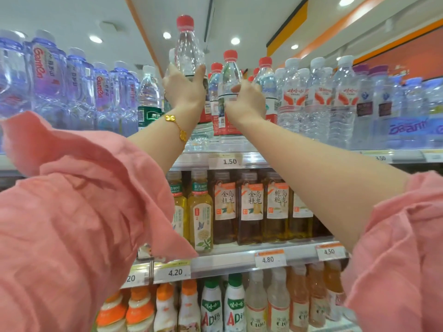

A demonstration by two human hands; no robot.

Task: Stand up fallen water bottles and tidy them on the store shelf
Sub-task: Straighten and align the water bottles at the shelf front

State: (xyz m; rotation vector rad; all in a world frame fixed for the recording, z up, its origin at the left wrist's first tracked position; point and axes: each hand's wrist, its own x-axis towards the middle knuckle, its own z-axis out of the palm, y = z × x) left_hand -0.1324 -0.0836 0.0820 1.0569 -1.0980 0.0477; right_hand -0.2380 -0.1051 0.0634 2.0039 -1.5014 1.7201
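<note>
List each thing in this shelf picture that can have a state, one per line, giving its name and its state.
left hand: closed round a bottle.
raised red-capped bottle: upright, capped, lifted above its row.
right hand: gripping a second bottle.
second red-capped bottle: upright, capped, in the row.
white-capped bottles: upright, capped, in rows.
purple bottles: standing, capped.
tea bottles: upright, capped, one shelf down.

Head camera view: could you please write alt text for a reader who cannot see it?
Two hands grip red-capped water bottles at a store's top shelf: the left hand holds one bottle raised upright, the right hand steadies another bottle standing in the row.
</note>
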